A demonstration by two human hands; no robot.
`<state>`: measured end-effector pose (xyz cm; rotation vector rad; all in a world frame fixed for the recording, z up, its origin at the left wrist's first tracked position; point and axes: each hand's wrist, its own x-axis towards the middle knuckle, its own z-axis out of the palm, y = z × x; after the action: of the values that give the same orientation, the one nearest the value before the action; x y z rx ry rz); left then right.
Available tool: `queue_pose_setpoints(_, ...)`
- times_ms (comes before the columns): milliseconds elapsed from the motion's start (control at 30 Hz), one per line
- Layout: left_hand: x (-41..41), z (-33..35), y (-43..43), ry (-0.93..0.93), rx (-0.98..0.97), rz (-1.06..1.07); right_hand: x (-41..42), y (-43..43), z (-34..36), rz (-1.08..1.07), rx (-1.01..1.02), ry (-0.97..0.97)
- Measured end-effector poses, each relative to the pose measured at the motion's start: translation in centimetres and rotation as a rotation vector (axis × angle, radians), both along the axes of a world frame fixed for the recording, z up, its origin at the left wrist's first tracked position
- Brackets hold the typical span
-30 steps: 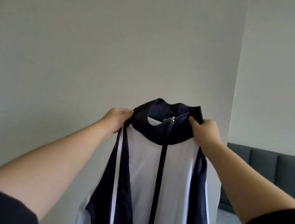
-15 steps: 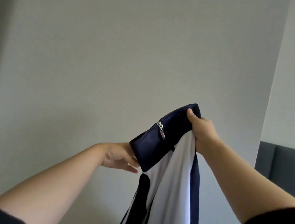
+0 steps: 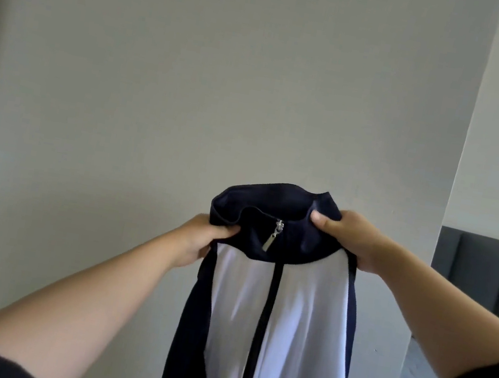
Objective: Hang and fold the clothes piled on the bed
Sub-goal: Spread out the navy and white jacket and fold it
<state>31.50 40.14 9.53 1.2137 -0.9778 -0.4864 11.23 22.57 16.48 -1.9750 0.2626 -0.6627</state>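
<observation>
left hand (image 3: 200,240), right hand (image 3: 350,237), gripping jacket collar (image 3: 275,206)

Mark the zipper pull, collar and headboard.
zipper pull (image 3: 269,242), head view, on the silver tab.
collar (image 3: 298,245), head view, on the navy fabric beside the zipper.
headboard (image 3: 485,271), head view, on a grey padded panel.

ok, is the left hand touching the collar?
Touching. Head view shows the left hand gripping the collar at its left edge, fabric bunched in the grasp.
</observation>
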Motion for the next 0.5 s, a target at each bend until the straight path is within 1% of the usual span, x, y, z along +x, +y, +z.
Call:
queue_pose_setpoints(67, 0.3, 1.0, 0.2, -0.080, 0.052, 0.082, -0.8, -0.6, -0.7, 0.097, -0.025, 0.131)
queue_pose_setpoints(133, 0.3, 1.9, 0.5, -0.175, 0.098, 0.200, -1.4, -1.2, -1.2, 0.156, -0.044, 0.222)
queue_pose_setpoints(200, 0.1, 2.4, 0.7, -0.337, 0.178, 0.323, -1.9, -1.6, -1.6, 0.157, -0.055, 0.272)
queue_pose_setpoints(233, -0.2, 2.5, 0.7, -0.391, 0.198, 0.353, -1.9, -1.8, -1.9, 0.139, -0.063, 0.279)
queue_pose_setpoints(267, -0.5, 2.5, 0.6, -0.401, 0.195, 0.354, -2.0, -1.9, -2.1, 0.102, -0.075, 0.267)
queue_pose_setpoints(333, -1.1, 2.5, 0.5, -0.314, 0.161, 0.250, -2.0, -2.1, -2.3, -0.012, -0.091, 0.189)
queue_pose_setpoints(400, -1.4, 2.7, 0.9, -0.241, 0.192, 0.056, -2.2, -2.2, -2.3, -0.117, -0.136, 0.111)
queue_pose_setpoints(433, -1.5, 2.9, 1.2, -0.238, 0.236, -0.028, -2.3, -2.1, -2.2, -0.164, -0.204, 0.102)
queue_pose_setpoints(500, -1.5, 3.2, 1.6, -0.270, 0.309, -0.124, -2.5, -2.0, -2.1, -0.274, -0.419, 0.173)
